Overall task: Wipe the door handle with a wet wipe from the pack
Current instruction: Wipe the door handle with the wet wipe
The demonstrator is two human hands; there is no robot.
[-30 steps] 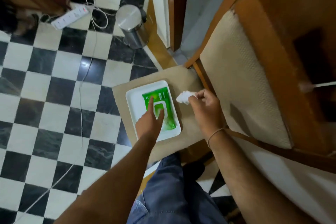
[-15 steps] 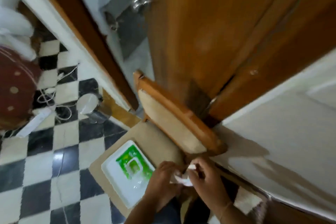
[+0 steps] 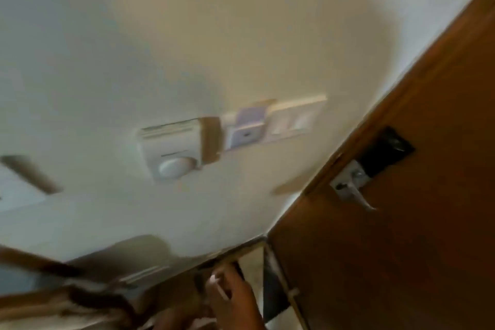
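The view is blurred and tilted. A silver lever door handle (image 3: 353, 188) sits on the brown wooden door (image 3: 401, 249) at the right. At the bottom centre my right hand (image 3: 234, 301) is shut on a white wet wipe (image 3: 217, 283), well below and left of the handle. Only a blurred brown sliver of my left hand (image 3: 172, 320) shows at the bottom edge, beside the right hand; its grip is hidden. The green wipe pack is out of view.
A pale wall fills most of the view, with a white dial box (image 3: 171, 151) and a switch plate (image 3: 293, 120) on it. The blurred chair back (image 3: 67, 305) lies at the lower left. A dark slot (image 3: 385, 151) sits in the door above the handle.
My head has swung up from the chair and tray to the wall and door. The pack and tray have left the view. The wipe stays in my right hand.
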